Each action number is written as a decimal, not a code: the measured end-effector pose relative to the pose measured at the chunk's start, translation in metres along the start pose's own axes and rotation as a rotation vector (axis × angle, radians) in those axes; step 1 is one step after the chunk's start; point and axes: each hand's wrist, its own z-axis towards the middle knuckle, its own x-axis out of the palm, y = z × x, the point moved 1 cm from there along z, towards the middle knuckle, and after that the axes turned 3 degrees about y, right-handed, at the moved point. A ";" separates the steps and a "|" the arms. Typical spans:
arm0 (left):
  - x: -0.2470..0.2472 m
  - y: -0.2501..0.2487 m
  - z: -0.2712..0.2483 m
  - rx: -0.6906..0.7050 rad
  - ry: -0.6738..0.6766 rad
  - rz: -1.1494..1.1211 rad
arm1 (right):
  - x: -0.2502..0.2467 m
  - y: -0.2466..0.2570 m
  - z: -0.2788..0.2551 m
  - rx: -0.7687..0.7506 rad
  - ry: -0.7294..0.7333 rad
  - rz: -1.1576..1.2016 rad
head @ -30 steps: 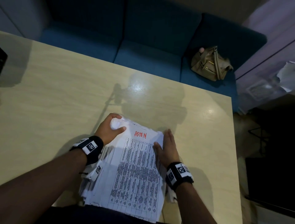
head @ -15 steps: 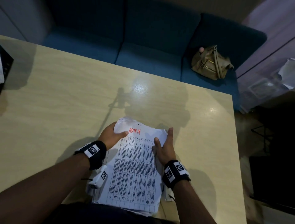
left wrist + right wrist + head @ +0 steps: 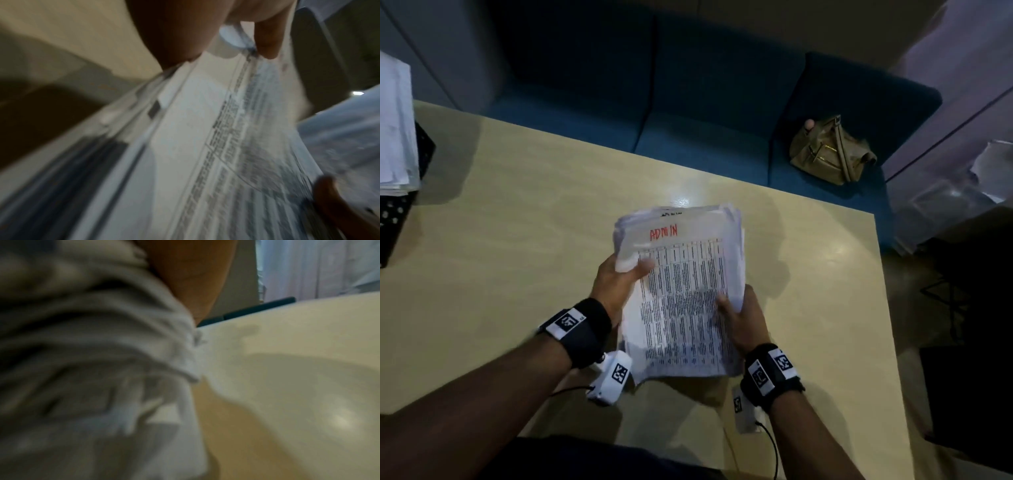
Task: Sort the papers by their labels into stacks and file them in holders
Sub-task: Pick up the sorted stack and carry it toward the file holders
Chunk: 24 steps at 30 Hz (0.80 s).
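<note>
Both wrist views blur; holder (image 3: 400,205) cut by left edge; paper stack (image 3: 681,291) table print unreadable

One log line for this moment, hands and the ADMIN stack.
left hand: grips stack's left edge | right hand: grips right edge | ADMIN stack: held above table | holder: far left

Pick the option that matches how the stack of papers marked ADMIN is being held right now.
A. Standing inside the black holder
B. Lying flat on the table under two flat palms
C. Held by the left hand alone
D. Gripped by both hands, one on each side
D: the left hand and the right hand each hold one side of the ADMIN stack, their thumbs lying on the top sheet.
</note>
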 end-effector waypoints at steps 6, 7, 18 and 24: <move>0.020 -0.069 -0.038 0.446 0.004 0.003 | -0.004 0.054 -0.012 -0.394 -0.299 0.063; 0.022 -0.073 -0.043 0.438 0.068 -0.045 | -0.004 0.057 -0.012 -0.432 -0.334 0.034; 0.014 -0.055 -0.060 0.373 0.457 0.098 | -0.009 0.056 -0.001 -0.179 -0.237 -0.112; 0.008 -0.027 -0.042 0.024 0.225 -0.010 | 0.004 0.045 -0.005 -0.102 -0.139 -0.086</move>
